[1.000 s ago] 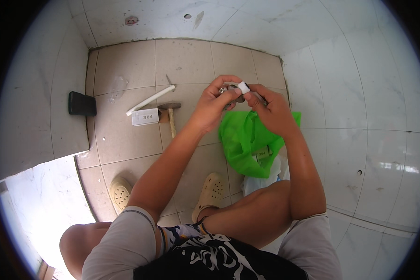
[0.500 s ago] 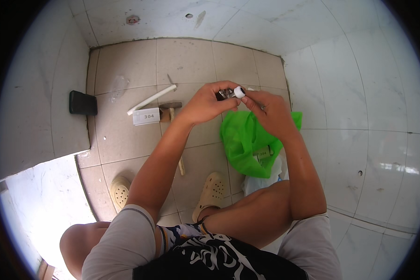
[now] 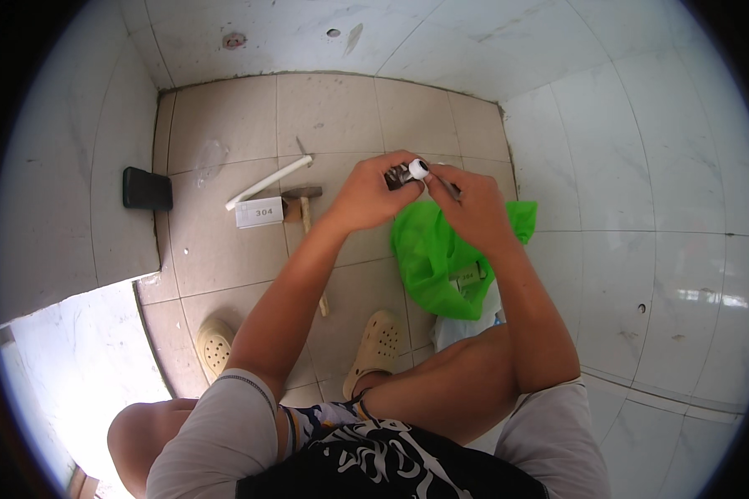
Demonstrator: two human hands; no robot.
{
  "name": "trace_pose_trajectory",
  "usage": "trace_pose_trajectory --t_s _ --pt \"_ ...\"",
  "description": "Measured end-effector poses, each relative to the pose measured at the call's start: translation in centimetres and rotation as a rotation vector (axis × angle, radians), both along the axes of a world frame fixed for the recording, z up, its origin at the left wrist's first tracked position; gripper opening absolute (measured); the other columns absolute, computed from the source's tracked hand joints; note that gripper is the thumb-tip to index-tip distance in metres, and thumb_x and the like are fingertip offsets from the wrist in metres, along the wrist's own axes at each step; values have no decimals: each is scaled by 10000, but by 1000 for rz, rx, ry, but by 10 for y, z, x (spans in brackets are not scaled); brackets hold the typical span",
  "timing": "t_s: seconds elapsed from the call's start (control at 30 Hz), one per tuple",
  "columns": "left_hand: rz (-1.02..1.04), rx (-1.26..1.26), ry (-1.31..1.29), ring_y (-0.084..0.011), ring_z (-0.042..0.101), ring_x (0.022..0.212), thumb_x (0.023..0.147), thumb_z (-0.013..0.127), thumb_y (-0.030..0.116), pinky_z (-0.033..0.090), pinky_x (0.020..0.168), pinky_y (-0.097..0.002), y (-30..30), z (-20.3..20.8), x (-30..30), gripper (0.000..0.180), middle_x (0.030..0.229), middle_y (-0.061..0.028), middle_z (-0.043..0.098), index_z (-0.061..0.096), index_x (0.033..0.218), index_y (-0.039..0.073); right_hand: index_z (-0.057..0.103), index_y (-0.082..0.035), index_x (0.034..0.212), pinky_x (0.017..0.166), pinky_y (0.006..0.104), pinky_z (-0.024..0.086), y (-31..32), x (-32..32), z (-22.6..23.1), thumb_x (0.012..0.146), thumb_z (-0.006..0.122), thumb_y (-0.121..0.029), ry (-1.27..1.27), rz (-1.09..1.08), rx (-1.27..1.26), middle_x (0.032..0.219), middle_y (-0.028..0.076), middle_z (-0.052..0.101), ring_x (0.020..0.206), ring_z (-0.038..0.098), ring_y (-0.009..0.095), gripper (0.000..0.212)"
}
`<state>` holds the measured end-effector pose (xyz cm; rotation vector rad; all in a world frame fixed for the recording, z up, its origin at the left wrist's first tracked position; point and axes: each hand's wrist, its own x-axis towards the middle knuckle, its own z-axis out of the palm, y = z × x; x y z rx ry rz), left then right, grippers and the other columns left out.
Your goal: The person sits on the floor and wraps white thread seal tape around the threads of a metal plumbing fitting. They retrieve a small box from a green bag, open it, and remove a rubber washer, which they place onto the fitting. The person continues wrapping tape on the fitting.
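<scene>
My left hand (image 3: 374, 193) curls around a shiny metal pipe fitting (image 3: 401, 175) over the floor. Its round white end (image 3: 419, 169) has a dark opening and points toward my right hand (image 3: 473, 204). The fingers of that hand are closed, with the tips against or right beside the white end. A narrow grey thing shows between its thumb and fingers, too small to make out. Much of the fitting is covered by my left fingers. Below my right hand a bright green bag (image 3: 429, 249) lies slumped, with a small box (image 3: 469, 275) partly inside.
Left of my hands a hammer (image 3: 305, 218), a white tube (image 3: 268, 183) and a pale box (image 3: 260, 212) lie on the tiles. Crumpled clear plastic (image 3: 212, 158) is farther left. A black phone-like object (image 3: 148, 189) rests at the left ledge. Marble-patterned walls enclose the floor.
Both hands have shifted slightly left with the fitting. My right hand has turned a little, so the grey thing in it shows more.
</scene>
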<state>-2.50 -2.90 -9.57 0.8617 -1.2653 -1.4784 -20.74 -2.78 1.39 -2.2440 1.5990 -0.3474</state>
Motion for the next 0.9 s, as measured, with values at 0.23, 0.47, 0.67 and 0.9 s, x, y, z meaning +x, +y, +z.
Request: trace_pose_trajectory --t_s 0.23,0.47,0.67,0.9 --pt "-62 85 158 -82 649 909 1048 752 223 535 804 -258 -2 -5 -3 298 1042 10 724 711 1282 44 775 -69 1240 630 353 476 1 3 1 1034 694 -259 -3 -38 -13 757 156 675 611 551 216 292" --pt "290 -262 -138 -109 610 844 1055 748 230 521 774 -280 0 -13 -20 279 997 -37 706 690 1257 47 760 -54 1251 641 345 485 -5 0 0 1059 666 -281 2 -29 54 747 99 675 634 566 158 312" --pt "250 -50 -58 -80 573 805 1066 721 253 497 748 -266 4 -14 -22 266 908 11 664 687 1249 62 757 -87 1238 670 394 510 -4 -5 -3 1052 648 -299 -39 -58 232 769 113 706 668 640 238 303" --pt "5 82 10 -56 553 801 1042 733 275 459 708 -247 -2 -18 -6 284 937 23 669 689 1240 76 755 -105 1222 644 418 481 -4 -8 -2 1035 651 -309 16 -71 258 726 117 670 650 625 271 296"
